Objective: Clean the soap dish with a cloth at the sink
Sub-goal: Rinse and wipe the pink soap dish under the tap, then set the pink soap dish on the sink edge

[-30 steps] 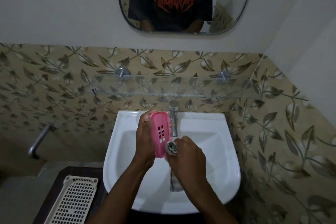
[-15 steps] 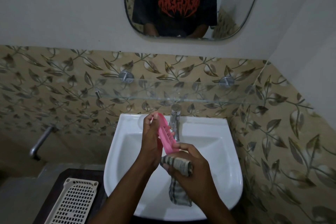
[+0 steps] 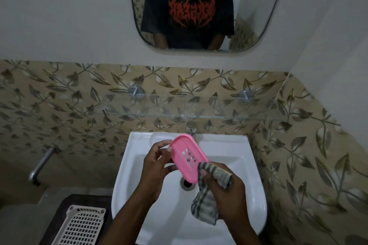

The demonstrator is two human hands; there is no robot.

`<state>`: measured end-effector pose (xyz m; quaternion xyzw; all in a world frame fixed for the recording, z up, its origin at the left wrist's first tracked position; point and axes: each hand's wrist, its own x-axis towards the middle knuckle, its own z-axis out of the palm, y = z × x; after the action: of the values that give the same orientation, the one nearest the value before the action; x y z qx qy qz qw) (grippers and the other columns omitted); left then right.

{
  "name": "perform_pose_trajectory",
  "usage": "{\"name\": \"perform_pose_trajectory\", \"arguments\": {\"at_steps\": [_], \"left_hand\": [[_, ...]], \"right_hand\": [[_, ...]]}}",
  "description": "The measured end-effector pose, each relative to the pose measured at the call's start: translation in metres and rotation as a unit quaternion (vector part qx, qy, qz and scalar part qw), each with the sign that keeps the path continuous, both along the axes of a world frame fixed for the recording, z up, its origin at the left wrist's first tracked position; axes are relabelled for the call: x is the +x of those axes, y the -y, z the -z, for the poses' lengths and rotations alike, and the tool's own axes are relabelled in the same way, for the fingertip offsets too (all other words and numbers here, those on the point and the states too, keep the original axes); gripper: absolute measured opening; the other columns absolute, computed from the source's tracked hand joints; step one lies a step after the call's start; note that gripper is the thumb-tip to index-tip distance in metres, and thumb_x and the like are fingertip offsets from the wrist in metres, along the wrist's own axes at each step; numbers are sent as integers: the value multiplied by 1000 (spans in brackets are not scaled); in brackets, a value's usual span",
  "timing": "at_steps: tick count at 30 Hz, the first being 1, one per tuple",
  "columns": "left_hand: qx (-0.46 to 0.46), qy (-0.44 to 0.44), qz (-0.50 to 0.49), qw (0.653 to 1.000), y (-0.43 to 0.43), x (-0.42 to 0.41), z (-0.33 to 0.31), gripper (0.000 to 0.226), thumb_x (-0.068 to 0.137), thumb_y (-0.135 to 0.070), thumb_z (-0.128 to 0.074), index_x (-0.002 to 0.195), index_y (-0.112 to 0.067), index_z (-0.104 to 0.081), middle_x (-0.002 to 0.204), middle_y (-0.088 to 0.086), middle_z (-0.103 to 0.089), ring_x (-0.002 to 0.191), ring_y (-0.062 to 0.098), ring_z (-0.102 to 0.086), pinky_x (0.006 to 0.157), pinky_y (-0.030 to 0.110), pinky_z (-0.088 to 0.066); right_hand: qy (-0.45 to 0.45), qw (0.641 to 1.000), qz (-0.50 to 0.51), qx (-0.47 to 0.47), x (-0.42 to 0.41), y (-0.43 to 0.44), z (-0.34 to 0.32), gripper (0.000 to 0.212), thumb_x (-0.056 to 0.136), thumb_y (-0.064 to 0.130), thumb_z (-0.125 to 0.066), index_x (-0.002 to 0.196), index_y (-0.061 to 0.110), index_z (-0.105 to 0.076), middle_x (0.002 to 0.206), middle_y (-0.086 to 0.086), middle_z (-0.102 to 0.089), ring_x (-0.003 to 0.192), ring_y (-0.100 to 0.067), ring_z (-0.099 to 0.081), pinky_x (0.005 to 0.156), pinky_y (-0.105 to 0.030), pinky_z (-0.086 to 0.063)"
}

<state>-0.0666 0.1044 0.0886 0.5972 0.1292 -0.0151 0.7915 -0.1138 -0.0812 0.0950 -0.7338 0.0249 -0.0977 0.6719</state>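
Over the sink (image 3: 139,157), the left hand (image 3: 157,167) pinches the pink dish (image 3: 189,157) by its left edge, perforated face to the camera. The right hand (image 3: 223,191) grips a striped cloth (image 3: 205,201) touching the dish's lower right edge.

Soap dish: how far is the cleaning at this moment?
Done: the left hand holds the pink soap dish over the sink. In hand: the right hand grips the checked cloth against its lower end. Left: wiping the rest and putting it down.
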Motion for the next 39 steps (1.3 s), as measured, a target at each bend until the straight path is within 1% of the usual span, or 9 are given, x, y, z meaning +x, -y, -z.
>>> {"name": "perform_pose_trajectory", "arguments": {"at_steps": [8,15,22,26,30,32,34,35,39], "left_hand": [[18,-47,48,998,7,-6,13,21,91,-10,-67,110,-1,-63,104,30,-64,80,31,-73,72,37,-60],[20,-104,68,992,44,6,30,25,89,-11,-70,105,4,-59,104,28,-67,79,36,-73,80,47,-61],[-58,-189,84,977,90,48,56,18,93,-7,-64,106,0,-55,91,20,-74,82,29,-75,71,33,-55],[-106,-203,21,973,125,80,71,7,92,1,-62,90,1,-56,99,30,-71,85,31,-74,62,24,-60],[-109,-229,-31,967,154,109,87,20,92,1,-63,109,10,-58,105,29,-70,88,32,-74,66,28,-63],[-105,-240,-43,964,165,119,96,20,92,0,-64,108,11,-58,105,29,-70,89,32,-74,69,31,-63],[-95,-247,-49,963,173,127,104,16,92,-1,-64,103,9,-60,104,28,-71,88,31,-74,72,32,-62],[-84,-251,-50,963,176,131,107,17,92,-2,-64,104,11,-61,103,27,-71,88,31,-74,74,33,-62],[-64,-266,-52,960,183,140,117,20,91,-1,-65,107,11,-63,96,24,-73,83,29,-75,70,32,-63]], "right_hand": [[-167,977,54,124,13,36,16,20,75,13,-82,92,5,-75,85,-13,-77,78,-28,-74,72,-40,-59],[-147,988,34,43,14,60,33,40,82,17,-76,120,28,-69,112,13,-72,104,-11,-68,85,-34,-57],[-174,973,141,52,19,97,49,24,83,9,-75,91,30,-65,88,12,-66,76,2,-63,71,-23,-48],[-211,961,165,68,20,102,63,29,79,6,-78,105,17,-71,104,0,-71,103,-22,-65,93,-39,-50],[-192,960,174,108,20,105,64,32,78,-7,-75,103,13,-67,93,1,-65,80,-7,-59,73,-6,-39],[-186,969,152,64,21,99,77,25,71,19,-87,88,32,-73,97,7,-73,82,2,-66,71,-1,-44],[-191,968,158,40,18,94,88,32,51,60,-86,79,47,-76,95,17,-76,91,2,-68,84,-18,-53],[-202,965,160,44,18,95,92,33,51,61,-86,79,47,-76,96,20,-75,91,1,-69,89,-28,-54],[-205,967,140,59,20,99,97,26,68,12,-88,83,29,-74,87,22,-75,85,4,-68,94,-41,-52]]}}
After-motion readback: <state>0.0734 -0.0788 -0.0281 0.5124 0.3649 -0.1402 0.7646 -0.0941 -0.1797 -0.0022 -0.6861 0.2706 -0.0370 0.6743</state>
